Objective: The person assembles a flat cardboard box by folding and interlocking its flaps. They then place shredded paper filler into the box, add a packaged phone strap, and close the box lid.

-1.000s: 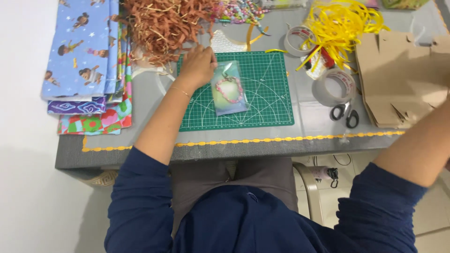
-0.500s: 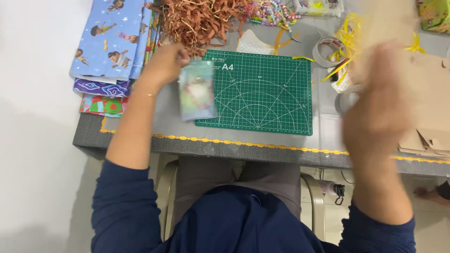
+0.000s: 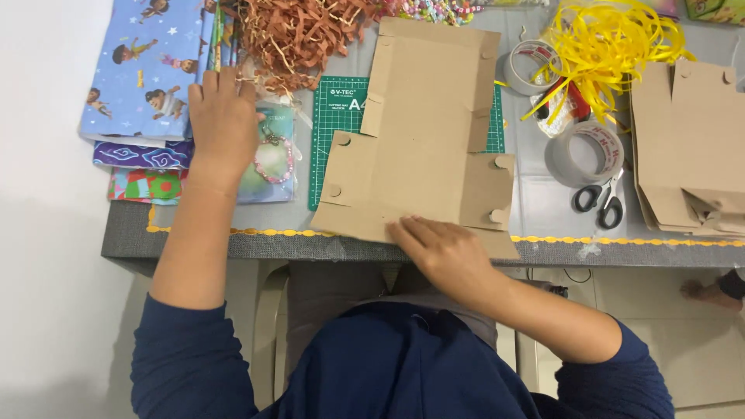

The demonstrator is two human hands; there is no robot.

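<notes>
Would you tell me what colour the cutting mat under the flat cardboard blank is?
Green cutting mat with white grid lines, head view.

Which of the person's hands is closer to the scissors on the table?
Right. The right hand rests on the near edge of the flat cardboard sheet, a little left of the scissors. The left hand lies far across the table on a clear packet.

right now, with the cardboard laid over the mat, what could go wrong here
The flat cardboard hangs past the table edge under the right hand, so it might tip or slide off if that hand lifts. It covers most of the green mat, so any cut beyond it could hit bare table. The left hand presses the clear packet near loose paper shreds, which may snag or scatter.
</notes>
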